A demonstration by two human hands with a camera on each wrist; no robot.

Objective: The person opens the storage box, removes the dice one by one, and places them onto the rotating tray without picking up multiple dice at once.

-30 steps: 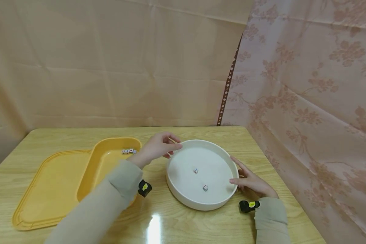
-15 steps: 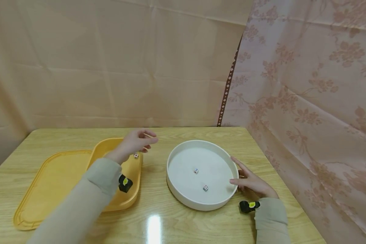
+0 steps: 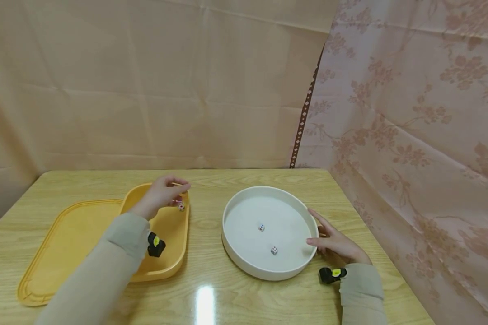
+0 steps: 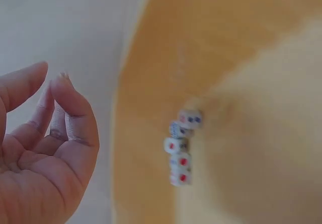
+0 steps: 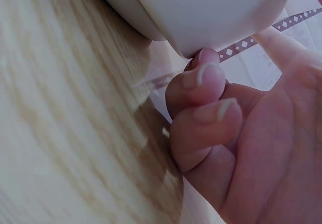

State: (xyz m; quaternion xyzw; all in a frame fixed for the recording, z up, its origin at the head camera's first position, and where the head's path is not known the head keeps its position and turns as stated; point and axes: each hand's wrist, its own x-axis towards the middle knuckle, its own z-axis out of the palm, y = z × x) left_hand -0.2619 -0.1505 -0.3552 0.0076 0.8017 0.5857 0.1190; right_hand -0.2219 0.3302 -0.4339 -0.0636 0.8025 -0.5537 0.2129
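My left hand (image 3: 160, 196) is over the yellow tray (image 3: 185, 234), near its far right corner. In the left wrist view its thumb and fingers are bent with a gap between, holding nothing. Beside it, several white dice (image 4: 180, 153) with red and blue pips lie in a row along the tray's wall; the hand partly hides them in the head view. My right hand (image 3: 337, 243) grips the right rim of a round white tray (image 3: 244, 266), thumb over the edge and other fingers curled outside. Two dice, one farther back (image 3: 261, 228) and one nearer (image 3: 274, 250), lie inside it.
A flat yellow lid (image 3: 69, 253) lies left of the yellow tray, partly under the left forearm. The wooden table (image 3: 205, 253) runs back to a beige curtain (image 3: 166, 90). A pink flowered cloth (image 3: 423, 135) hangs along the right side.
My left hand has moved left, from the round tray's left rim to above the yellow tray, and lowered a little. The right hand and the two dice in the round tray stay put.
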